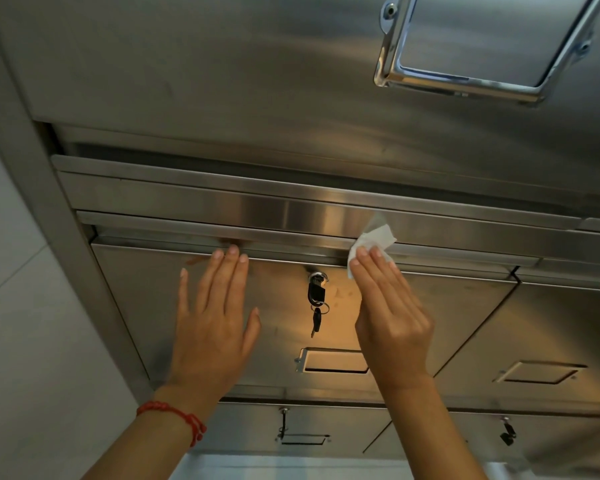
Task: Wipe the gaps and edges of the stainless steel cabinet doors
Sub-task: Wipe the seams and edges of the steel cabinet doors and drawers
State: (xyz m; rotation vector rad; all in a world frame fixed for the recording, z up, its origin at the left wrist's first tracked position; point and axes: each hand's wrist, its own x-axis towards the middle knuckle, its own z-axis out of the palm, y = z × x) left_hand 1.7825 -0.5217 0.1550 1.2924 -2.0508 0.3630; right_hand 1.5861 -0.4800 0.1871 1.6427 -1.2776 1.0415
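In the head view, the left hand (211,323) lies flat, fingers straight, on the brushed stainless steel cabinet door (146,292), likely steadying it, while the right hand's (388,313) straight fingers press a crumpled white wipe (373,239) into the door's top gap, right of the black key (316,292).

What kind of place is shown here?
Probably a locker or storage area: stainless steel cabinet doors with label frames, keys in the locks, and a tiled wall beside them.

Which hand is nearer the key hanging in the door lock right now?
Right. The right hand, pressing the wipe, sits beside the key; the left hand lies farther off.
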